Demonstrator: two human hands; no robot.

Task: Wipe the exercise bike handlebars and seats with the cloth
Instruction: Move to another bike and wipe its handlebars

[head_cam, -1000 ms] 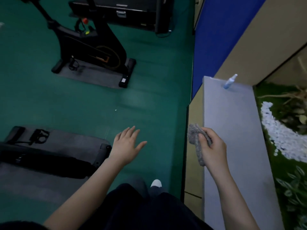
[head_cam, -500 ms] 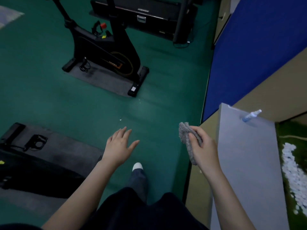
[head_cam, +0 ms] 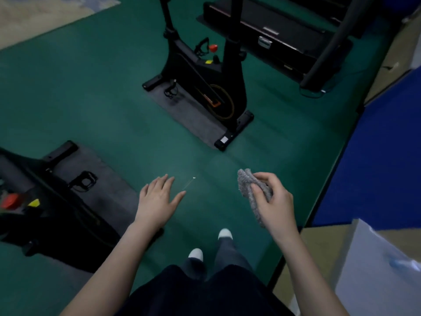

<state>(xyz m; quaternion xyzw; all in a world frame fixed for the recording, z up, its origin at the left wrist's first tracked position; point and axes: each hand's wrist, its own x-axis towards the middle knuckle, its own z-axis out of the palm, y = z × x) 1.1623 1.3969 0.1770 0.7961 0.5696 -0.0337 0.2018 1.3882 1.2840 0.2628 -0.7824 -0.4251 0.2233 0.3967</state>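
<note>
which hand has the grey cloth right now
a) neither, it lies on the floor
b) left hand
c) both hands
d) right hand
d: the right hand has its fingers curled round the grey cloth, while the left hand is spread flat and holds nothing.

A gym room. A black exercise bike [head_cam: 205,87] stands on a grey mat [head_cam: 193,119] over a green floor [head_cam: 91,99]; a second bike [head_cam: 41,201] sits at the left and a treadmill [head_cam: 284,35] lies beyond, beside a blue wall [head_cam: 376,167].
</note>
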